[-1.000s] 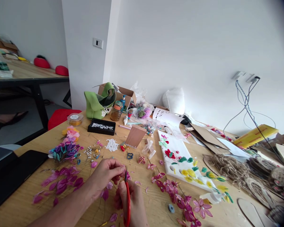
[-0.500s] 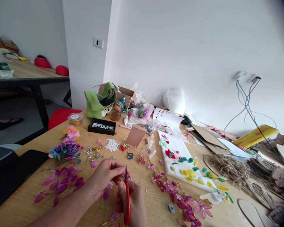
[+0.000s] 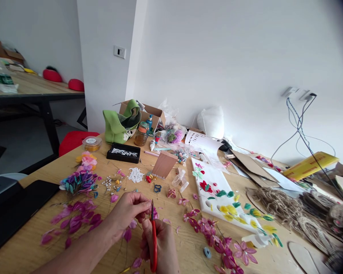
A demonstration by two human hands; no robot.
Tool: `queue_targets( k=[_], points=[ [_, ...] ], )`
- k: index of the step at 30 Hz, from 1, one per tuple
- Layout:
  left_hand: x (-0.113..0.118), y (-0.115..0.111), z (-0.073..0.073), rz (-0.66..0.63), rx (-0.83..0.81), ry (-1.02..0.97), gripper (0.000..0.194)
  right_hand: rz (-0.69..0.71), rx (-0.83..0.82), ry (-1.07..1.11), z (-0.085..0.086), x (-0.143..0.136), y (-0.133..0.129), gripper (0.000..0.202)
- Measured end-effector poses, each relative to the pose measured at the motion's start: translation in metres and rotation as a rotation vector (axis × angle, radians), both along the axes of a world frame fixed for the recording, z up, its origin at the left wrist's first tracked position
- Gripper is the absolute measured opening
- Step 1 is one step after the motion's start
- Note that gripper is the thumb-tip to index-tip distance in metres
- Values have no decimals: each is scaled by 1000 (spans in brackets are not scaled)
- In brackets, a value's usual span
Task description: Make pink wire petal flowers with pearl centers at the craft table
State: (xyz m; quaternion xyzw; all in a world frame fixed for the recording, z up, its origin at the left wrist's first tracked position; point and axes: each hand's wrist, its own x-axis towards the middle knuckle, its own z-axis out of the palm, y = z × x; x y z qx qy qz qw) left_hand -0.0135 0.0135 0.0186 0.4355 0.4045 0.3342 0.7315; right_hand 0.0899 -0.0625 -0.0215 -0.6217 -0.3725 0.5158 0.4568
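Observation:
Scissors with red handles and dark blades pointing away from me are held in my right hand. The fingertips of my left hand are pinched together just left of the blades, touching or nearly touching my right thumb. Whatever lies between those fingertips is too small to make out. Purple petals on thin wires lie beneath and beside my hands. Left of my forearm is a spread of magenta petals. A branch of finished-looking magenta wire flowers lies to the right.
A white foam block bears yellow, green and red flowers. A small blue-grey spool lies near the front. Further back are a pink board, a black tray, a green bag and a jar. Twine heaps at right.
Both hands and the scissors keep nearly the same place and pose. The whole view has shifted very slightly.

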Motion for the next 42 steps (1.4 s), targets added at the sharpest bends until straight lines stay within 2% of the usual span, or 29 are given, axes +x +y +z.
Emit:
queue_targets(
  k=[6, 12, 18, 22, 25, 27, 29, 31, 34, 38, 42],
  points=[
    [-1, 1, -2, -3, 63, 27, 27, 6, -5, -39, 1, 2, 0, 68],
    [-1, 2, -3, -10, 59, 25, 27, 8, -37, -13, 7, 2, 1, 69],
    [-2, 0, -1, -3, 21, 24, 29, -22, 10, -27, 3, 5, -1, 63],
    [-2, 0, 1, 2, -1, 3, 29, -17, 73, -114, 2, 10, 0, 58],
    [-3, -1, 0, 17, 8, -19, 27, 31, 97, -332, 16, 19, 0, 50],
    [-3, -1, -1, 33, 23, -39, 25, 66, 57, -643, 30, 29, -5, 39],
    [-4, 0, -1, 44, 47, -58, 24, 80, -49, -1006, 43, 40, -15, 24],
    [-6, 0, -1, 36, 62, -80, 24, 123, -146, -1228, 51, 50, -31, 9],
    [-7, -1, 1, 5, 39, -110, 25, 216, -228, -1361, 50, 64, -60, 20],
    [-6, -4, 5, -37, -20, -102, 24, 344, -283, -1416, 37, 73, -92, 30],
    [-4, -6, 3, -64, -54, -103, 22, 323, -293, -1438, 32, 74, -105, 26]
  ],
)
